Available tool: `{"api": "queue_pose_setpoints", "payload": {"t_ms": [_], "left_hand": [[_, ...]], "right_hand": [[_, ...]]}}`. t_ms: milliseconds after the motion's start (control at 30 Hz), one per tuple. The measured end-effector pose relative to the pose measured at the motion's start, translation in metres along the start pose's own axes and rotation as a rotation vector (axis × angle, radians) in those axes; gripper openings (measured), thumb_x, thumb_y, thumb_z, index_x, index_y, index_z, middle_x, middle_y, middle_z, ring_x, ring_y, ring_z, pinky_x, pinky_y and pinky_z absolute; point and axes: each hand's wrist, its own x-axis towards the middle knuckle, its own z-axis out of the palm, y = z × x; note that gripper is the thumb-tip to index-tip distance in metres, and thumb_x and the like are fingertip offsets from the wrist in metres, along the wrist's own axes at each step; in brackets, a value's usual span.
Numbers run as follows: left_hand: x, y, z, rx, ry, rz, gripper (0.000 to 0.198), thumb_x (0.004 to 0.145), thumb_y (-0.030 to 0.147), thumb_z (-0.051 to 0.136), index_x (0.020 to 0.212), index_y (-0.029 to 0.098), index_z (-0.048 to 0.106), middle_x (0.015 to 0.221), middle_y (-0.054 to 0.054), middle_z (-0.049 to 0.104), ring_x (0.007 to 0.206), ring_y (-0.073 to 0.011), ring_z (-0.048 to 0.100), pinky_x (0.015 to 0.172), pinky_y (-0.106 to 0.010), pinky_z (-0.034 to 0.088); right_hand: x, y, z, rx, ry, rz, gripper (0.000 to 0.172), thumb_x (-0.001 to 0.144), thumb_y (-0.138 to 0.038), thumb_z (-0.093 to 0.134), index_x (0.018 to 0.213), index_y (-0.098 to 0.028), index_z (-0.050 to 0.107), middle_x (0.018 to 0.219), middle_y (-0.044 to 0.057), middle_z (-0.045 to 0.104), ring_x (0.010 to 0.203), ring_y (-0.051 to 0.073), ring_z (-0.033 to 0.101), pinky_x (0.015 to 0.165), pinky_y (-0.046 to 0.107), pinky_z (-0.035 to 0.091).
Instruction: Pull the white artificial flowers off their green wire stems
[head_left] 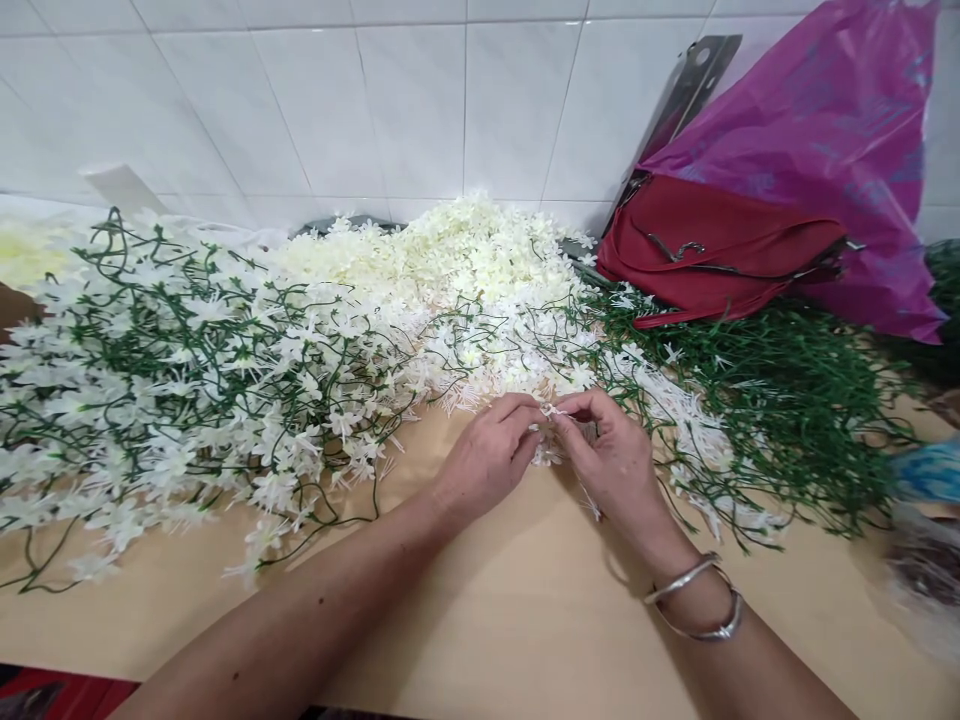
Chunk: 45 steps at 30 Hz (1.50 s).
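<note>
My left hand (491, 455) and my right hand (607, 450) meet over the tan table (525, 610), fingers pinched together on a small white artificial flower piece (553, 412). More white petals show between my palms. A silver bangle (701, 600) circles my right wrist. Just beyond my fingers lies a heap of loose cream flower heads (457, 260). To the left spreads a mass of green stems with white flowers attached (172, 380). To the right lie bare green stems (787, 410).
A red bag (712, 250) rests against the white tiled wall, under a purple plastic bag (832, 130). A metal bracket (690, 85) leans behind them. Blurred blue and dark items (930, 520) sit at the right edge.
</note>
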Motion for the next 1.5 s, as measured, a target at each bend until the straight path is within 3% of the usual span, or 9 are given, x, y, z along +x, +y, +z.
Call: {"api": "queue_pose_setpoints", "payload": {"t_ms": [167, 333, 433, 567, 667, 833, 967, 1367, 1500], "left_hand": [[0.0, -0.004, -0.003, 0.136, 0.132, -0.132, 0.018, 0.101, 0.018, 0.054, 0.116, 0.019, 0.064, 0.13, -0.013, 0.068, 0.125, -0.0261, 0.062, 0.109, -0.046, 0.051], [0.002, -0.006, 0.004, 0.314, 0.01, -0.191, 0.044, 0.101, 0.026, 0.057, 0.143, 0.014, 0.051, 0.159, -0.02, 0.05, 0.152, -0.0389, 0.038, 0.122, -0.063, 0.033], [0.002, -0.004, 0.005, 0.243, -0.116, -0.113, 0.043, 0.104, 0.022, 0.049, 0.146, 0.012, 0.048, 0.152, -0.018, 0.058, 0.148, -0.0337, 0.046, 0.124, -0.056, 0.035], [0.002, 0.0, 0.0, 0.092, -0.177, -0.016, 0.038, 0.102, 0.015, 0.052, 0.14, 0.017, 0.052, 0.137, -0.014, 0.068, 0.13, -0.0272, 0.062, 0.112, -0.046, 0.051], [0.001, 0.0, -0.003, 0.091, -0.078, -0.031, 0.032, 0.102, 0.018, 0.055, 0.134, 0.019, 0.056, 0.129, -0.012, 0.07, 0.123, -0.0269, 0.066, 0.105, -0.046, 0.055], [0.002, -0.007, -0.008, 0.093, 0.214, -0.152, 0.029, 0.102, 0.018, 0.053, 0.132, 0.02, 0.057, 0.134, -0.014, 0.062, 0.129, -0.0245, 0.061, 0.112, -0.044, 0.052], [0.003, -0.015, -0.01, 0.064, 0.282, -0.201, 0.03, 0.102, 0.016, 0.052, 0.132, 0.018, 0.057, 0.133, -0.014, 0.061, 0.123, -0.0219, 0.063, 0.105, -0.04, 0.057], [0.003, -0.018, -0.006, 0.074, 0.172, -0.126, 0.029, 0.102, 0.018, 0.054, 0.13, 0.018, 0.062, 0.14, -0.015, 0.064, 0.133, -0.0237, 0.061, 0.112, -0.044, 0.053], [0.002, -0.017, -0.001, 0.086, -0.024, -0.029, 0.021, 0.101, 0.016, 0.057, 0.117, 0.02, 0.07, 0.127, -0.009, 0.074, 0.128, -0.025, 0.065, 0.116, -0.049, 0.048]], "right_hand": [[0.0, 0.003, 0.0, 0.002, -0.007, 0.048, 0.007, 0.091, -0.029, 0.062, 0.087, -0.023, 0.064, 0.092, 0.004, 0.076, 0.084, 0.023, 0.069, 0.078, 0.034, 0.051], [0.001, 0.005, 0.001, 0.007, -0.004, 0.092, 0.008, 0.089, -0.03, 0.062, 0.085, -0.023, 0.064, 0.087, 0.003, 0.074, 0.08, 0.022, 0.068, 0.076, 0.034, 0.05], [0.001, 0.004, 0.001, 0.025, -0.001, 0.096, 0.008, 0.089, -0.029, 0.063, 0.085, -0.022, 0.064, 0.083, 0.002, 0.072, 0.073, 0.02, 0.065, 0.072, 0.033, 0.049], [0.001, 0.001, 0.0, 0.019, 0.025, 0.106, 0.008, 0.089, -0.03, 0.063, 0.086, -0.023, 0.064, 0.082, 0.002, 0.072, 0.074, 0.02, 0.065, 0.071, 0.032, 0.049], [0.001, 0.001, -0.001, 0.007, 0.045, 0.098, 0.008, 0.089, -0.03, 0.063, 0.086, -0.023, 0.064, 0.081, 0.002, 0.072, 0.075, 0.02, 0.065, 0.071, 0.032, 0.049], [0.002, 0.004, 0.0, 0.004, 0.041, 0.112, 0.007, 0.088, -0.029, 0.063, 0.085, -0.023, 0.064, 0.084, 0.003, 0.073, 0.077, 0.021, 0.066, 0.074, 0.033, 0.049], [0.002, 0.005, 0.001, 0.008, 0.05, 0.109, 0.006, 0.088, -0.028, 0.063, 0.087, -0.023, 0.064, 0.091, 0.005, 0.075, 0.082, 0.022, 0.067, 0.078, 0.035, 0.05], [0.002, -0.004, -0.003, 0.004, 0.068, 0.092, 0.006, 0.087, -0.028, 0.063, 0.084, -0.024, 0.064, 0.082, 0.002, 0.072, 0.075, 0.02, 0.063, 0.073, 0.033, 0.05], [0.002, -0.002, -0.002, -0.005, 0.067, 0.089, 0.006, 0.087, -0.027, 0.063, 0.083, -0.024, 0.063, 0.079, 0.001, 0.07, 0.072, 0.02, 0.062, 0.071, 0.032, 0.049]]}}
